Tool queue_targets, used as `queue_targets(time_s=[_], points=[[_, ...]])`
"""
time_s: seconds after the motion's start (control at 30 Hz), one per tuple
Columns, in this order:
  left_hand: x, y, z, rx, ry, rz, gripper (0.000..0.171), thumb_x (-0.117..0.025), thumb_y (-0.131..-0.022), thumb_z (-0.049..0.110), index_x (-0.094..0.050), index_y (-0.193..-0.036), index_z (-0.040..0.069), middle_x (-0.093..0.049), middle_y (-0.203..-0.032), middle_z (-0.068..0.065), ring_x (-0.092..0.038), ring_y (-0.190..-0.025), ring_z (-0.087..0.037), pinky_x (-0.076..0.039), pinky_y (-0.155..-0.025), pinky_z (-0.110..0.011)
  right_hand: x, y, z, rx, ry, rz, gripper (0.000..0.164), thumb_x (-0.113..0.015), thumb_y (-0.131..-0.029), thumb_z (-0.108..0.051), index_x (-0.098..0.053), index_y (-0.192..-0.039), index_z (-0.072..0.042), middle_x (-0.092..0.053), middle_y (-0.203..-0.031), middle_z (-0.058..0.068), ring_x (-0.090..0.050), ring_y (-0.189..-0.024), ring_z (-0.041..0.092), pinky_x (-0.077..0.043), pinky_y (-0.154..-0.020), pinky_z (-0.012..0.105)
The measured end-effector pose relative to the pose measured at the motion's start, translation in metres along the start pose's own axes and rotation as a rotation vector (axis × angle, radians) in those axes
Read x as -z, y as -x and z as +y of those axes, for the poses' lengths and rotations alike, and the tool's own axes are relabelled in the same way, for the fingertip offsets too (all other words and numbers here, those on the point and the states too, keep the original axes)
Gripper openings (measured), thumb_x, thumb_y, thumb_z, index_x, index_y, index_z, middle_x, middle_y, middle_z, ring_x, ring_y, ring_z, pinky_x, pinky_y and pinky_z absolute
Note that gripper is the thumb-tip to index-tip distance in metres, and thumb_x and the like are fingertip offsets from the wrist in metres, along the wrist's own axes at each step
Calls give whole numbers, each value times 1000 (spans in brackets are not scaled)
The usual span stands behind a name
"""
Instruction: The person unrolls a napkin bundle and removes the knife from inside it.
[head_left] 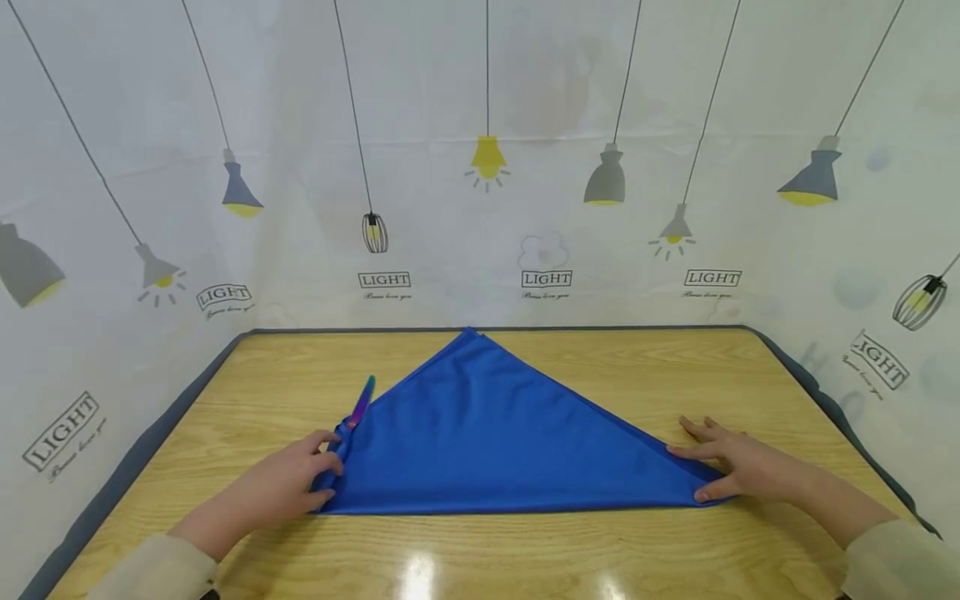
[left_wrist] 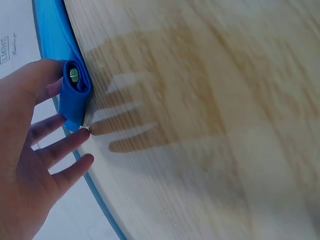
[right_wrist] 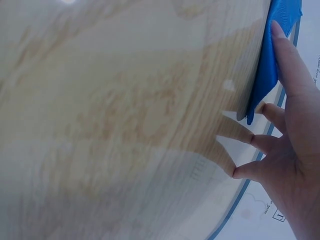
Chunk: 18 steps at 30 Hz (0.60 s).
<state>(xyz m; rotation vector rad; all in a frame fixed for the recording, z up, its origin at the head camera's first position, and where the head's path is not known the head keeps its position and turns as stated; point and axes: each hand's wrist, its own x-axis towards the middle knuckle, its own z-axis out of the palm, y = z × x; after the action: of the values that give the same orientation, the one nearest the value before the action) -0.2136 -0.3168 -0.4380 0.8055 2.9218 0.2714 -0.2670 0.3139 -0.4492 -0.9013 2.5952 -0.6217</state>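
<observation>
Blue cloth (head_left: 480, 442) | triangular fold | faint creases | left end rolled

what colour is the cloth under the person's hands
The cloth is blue, clearest in the head view.

Far wall (head_left: 457, 304): three boxed signs (head_left: 384, 280) in a row, each printed LIGHT in capitals.
Script line (head_left: 387, 296) under the boxes: I make out "love you"; the first word is too small to be sure of.
Left wall (head_left: 150, 350): LIGHT twice, boxed, aslant, script beneath both.
Right wall (head_left: 885, 275): one tilted box, IGHT plain, its first letter hard to catch.
Left wrist view: LIGHT again, turned sideways.
Right wrist view: a boxed print (right_wrist: 279, 216), letters unclear.
</observation>
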Motion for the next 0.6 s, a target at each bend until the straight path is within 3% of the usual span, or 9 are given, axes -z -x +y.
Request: queue_targets(time_s=[0.23, 0.43, 0.6], points=[[0, 1, -2, 56, -88, 7, 23, -82, -79, 32, -67, -95, 24, -52, -106, -7, -53, -80, -17, -49, -69, -36, -1, -1, 0, -7, 18, 2, 74, -71, -79, -53, -56, -139, -13, -23, -151, 34, -10, -131, 65, -18, -89, 81], [2, 4, -6, 74, -54, -53, 21, -78, -82, 26, -66, -100, 23, -49, -86, 3, -44, -66, -10, -41, -59, -30, -1, -1, 0, -17, 10, -2, 74, -71, -79, -53, -56, -139, -13, -22, -151, 34, -9, -131, 65, -15, -88, 83], [3, 7, -9, 67, -3, -63, 17, -71, -84, 16, -67, -100, 21, -48, -82, 5, -42, -65, -9, -38, -59, -30, -1, -1, -1, -24, 13, -2, 74, -72, -79, -53, -56, -139, -13, -22, -151, 34, -9, -132, 65, -14, -88, 83]])
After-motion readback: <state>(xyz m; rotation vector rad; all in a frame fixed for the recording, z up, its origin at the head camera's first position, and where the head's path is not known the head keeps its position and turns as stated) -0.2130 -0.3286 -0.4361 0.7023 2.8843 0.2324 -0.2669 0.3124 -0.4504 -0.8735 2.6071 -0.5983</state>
